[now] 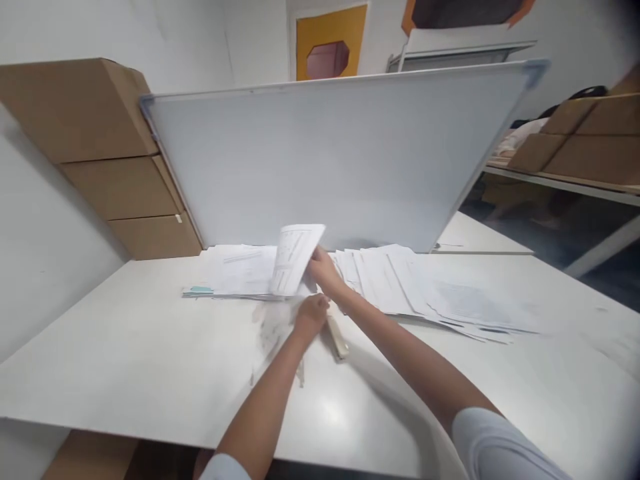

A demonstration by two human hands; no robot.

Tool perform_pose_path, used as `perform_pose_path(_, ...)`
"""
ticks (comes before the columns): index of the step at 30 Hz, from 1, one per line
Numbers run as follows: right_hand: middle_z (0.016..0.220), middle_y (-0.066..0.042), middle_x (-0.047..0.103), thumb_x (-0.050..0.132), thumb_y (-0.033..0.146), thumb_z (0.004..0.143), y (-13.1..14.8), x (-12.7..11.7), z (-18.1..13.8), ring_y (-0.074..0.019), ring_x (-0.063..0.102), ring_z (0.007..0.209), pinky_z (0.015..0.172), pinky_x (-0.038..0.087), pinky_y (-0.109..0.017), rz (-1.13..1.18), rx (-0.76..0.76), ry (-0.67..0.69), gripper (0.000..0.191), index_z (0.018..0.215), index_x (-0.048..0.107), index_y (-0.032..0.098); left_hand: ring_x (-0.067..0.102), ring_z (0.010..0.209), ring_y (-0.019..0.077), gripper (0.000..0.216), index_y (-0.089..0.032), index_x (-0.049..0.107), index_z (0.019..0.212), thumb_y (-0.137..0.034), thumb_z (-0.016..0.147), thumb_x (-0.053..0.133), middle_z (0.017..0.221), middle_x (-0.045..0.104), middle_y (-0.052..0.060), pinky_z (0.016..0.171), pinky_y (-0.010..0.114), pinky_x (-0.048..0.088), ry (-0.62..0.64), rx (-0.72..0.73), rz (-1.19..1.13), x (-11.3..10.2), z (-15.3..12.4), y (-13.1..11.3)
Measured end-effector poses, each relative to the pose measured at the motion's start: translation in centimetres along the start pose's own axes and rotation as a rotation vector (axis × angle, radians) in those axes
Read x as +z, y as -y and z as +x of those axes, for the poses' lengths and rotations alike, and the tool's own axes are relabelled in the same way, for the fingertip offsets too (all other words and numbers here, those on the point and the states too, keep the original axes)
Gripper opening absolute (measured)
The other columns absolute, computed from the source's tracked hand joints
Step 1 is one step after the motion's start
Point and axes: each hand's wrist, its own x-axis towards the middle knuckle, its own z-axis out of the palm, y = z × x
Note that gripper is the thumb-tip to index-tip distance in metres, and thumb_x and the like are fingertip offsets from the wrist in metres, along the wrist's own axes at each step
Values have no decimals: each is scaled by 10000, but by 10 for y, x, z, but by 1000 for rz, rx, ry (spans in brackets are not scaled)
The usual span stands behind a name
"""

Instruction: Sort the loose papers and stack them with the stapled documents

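Observation:
My right hand is closed on the edge of a printed sheet of paper, which stands curled up above the left paper stack. Just below and nearer to me, my left hand is curled closed. Whatever its fingers may hold is hidden. A long, narrow cream-coloured thing that looks like a stapler lies on the table beside the left hand; whether they touch I cannot tell. Under and left of that hand is a blurred patch of small dark and clear bits.
Overlapping printed papers spread to the right on the white table. A whiteboard stands upright behind them. Cardboard boxes are stacked at the left, and more boxes sit on a shelf at the right.

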Motion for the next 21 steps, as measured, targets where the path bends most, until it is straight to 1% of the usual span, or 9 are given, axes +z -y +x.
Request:
perform_pose_path(3,953,-80,684,423,164,744,-18,65,37,-238,632,870,788,513,-356,-181,17,78,488,1221,528,165,630,835,248,244,-183,663,787,-321,860,475,805,698,101,765,384,508,0,13,-119,2,-2,10)
perform_pose_path(6,1174,-197,620,461,147,753,-30,97,57,-317,556,1133,976,429,-454,-261,33,118,544,1293,471,84,638,905,270,221,-176,665,816,-301,836,485,867,714,122,790,384,513,11,30,-259,1,1,17)
perform_pose_path(8,1412,-263,418,510,178,784,-35,101,65,-347,337,1363,1108,277,-493,-331,29,85,642,1388,352,28,633,943,269,209,-165,659,833,-304,823,504,919,715,130,820,382,508,32,26,-362,-2,4,18)
perform_pose_path(10,1552,-265,139,545,257,829,-38,93,69,-342,70,1465,1166,128,-503,-412,-37,18,757,1456,205,5,633,913,265,191,-155,646,829,-313,796,545,890,712,126,820,390,502,60,-7,-441,-6,7,18)
perform_pose_path(12,1585,-223,-8,534,370,876,-42,70,68,-322,-55,1475,1173,70,-516,-471,-174,-30,797,1486,140,42,632,846,242,219,-155,628,859,-342,810,525,829,704,104,805,387,493,90,-37,-467,-9,11,15)
perform_pose_path(14,1600,-167,-13,497,468,905,-46,33,60,-297,-56,1480,1172,70,-524,-499,-317,-60,765,1499,163,120,630,812,211,295,-163,609,948,-391,864,443,798,693,79,816,369,481,114,-14,-473,-13,15,10)
perform_pose_path(16,1608,-127,21,472,519,915,-53,-18,44,-278,-25,1484,1172,84,-522,-554,-398,-105,720,1493,219,172,630,802,195,355,-162,597,1023,-440,880,430,779,685,64,835,351,471,121,42,-482,-17,21,5)
perform_pose_path(18,1608,-126,64,488,502,913,-65,-79,22,-280,13,1484,1173,86,-518,-660,-369,-152,675,1466,297,165,632,800,192,386,-154,601,1027,-479,861,474,770,678,62,836,339,470,135,69,-468,-21,25,2)
perform_pose_path(21,1581,-186,167,587,437,867,-94,-175,-21,-322,80,1474,1166,70,-530,-811,-108,-207,659,1402,402,101,636,848,198,413,-149,613,1024,-504,851,490,797,680,70,850,332,467,133,89,-440,-24,27,1)
